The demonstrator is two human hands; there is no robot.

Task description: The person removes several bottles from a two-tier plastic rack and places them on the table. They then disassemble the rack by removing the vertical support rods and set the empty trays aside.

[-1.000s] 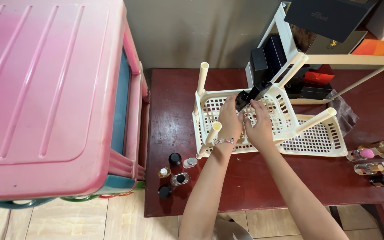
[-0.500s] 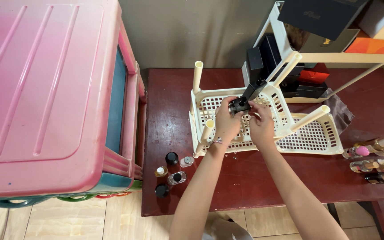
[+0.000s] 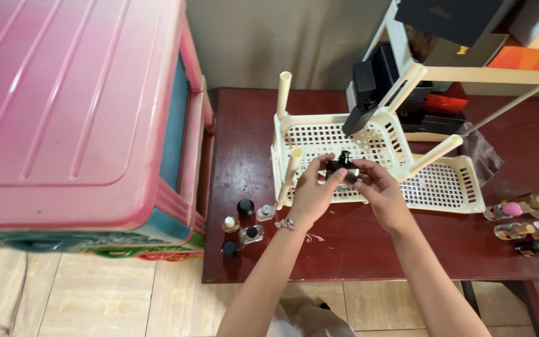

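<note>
Small dark bottle pinched betw my 2 hands, left hand & right hand fingers curled on it, just over cream plastic rack on red-brown table, 5 small bottles nr left wrist.

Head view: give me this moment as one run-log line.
left hand: grips small black bottle | right hand: same bottle | position: over cream basket rack | nearby: small bottles on red-brown table
</note>
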